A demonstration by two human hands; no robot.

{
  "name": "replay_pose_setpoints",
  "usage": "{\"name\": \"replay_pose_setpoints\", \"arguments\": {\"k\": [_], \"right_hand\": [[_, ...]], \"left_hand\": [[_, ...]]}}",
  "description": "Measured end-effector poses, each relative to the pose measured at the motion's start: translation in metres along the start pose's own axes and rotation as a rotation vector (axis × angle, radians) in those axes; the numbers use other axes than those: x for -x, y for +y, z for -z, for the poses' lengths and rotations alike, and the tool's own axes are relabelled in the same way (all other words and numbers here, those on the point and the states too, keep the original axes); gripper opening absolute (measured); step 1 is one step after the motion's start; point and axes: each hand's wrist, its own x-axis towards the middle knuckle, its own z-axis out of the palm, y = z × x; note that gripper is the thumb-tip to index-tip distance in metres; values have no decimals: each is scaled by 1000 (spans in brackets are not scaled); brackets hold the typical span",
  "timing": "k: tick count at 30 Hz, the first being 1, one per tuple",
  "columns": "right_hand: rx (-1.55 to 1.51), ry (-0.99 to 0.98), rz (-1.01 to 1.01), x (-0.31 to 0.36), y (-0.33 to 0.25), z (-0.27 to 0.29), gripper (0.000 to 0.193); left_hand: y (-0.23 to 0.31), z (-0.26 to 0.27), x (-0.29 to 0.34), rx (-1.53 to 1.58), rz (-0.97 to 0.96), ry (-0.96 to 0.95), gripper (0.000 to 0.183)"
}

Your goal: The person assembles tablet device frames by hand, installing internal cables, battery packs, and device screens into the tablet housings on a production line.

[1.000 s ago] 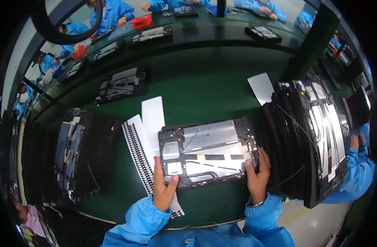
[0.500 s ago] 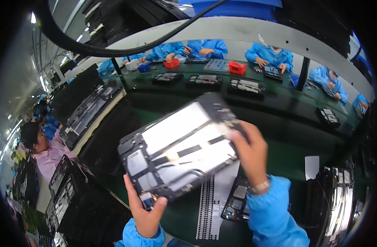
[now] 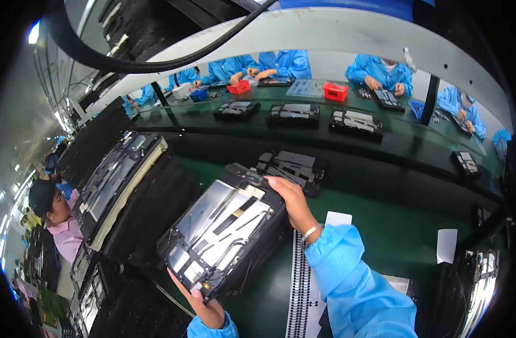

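Observation:
In front of me is an opened tablet (image 3: 221, 222) in a black frame, its silver battery panels and dark ribbon cables facing up. It is tilted. My right hand (image 3: 293, 205) is closed on its far right corner, thumb along the edge. At the near corner my left hand (image 3: 206, 307) grips it, the thumb by the small circuit parts and the other fingers mostly hidden beneath. Dark layers (image 3: 255, 256) show under the tablet; I cannot tell whether it rests on them. Just beyond lies another opened tablet (image 3: 292, 169), partly covered by the held one.
A tall black stack topped with tablet parts (image 3: 114, 174) stands left. White sheets with black strips (image 3: 301, 281) lie near my right sleeve. More units (image 3: 356, 121) sit on the far dark belt. Across it, people in blue work beside red bins (image 3: 336, 91). A person in pink (image 3: 69, 239) is far left.
The held tablet has come down and nearer, turning steeper, with both hands still on it. The tablet beyond it now shows. My view has also shifted slightly.

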Motion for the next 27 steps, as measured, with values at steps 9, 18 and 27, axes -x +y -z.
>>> {"name": "replay_pose_setpoints", "arguments": {"k": [9, 18, 27], "right_hand": [[1263, -2, 337, -32, 34, 99, 43], [1586, -267, 550, -43, 68, 159, 21], [1355, -148, 223, 37, -10, 243, 20]], "left_hand": [[4, 12, 16, -473, -557, 197, 64], [-30, -75, 57, -495, -328, -867, 26], [-212, -203, -46, -1236, -82, -587, 108]]}}
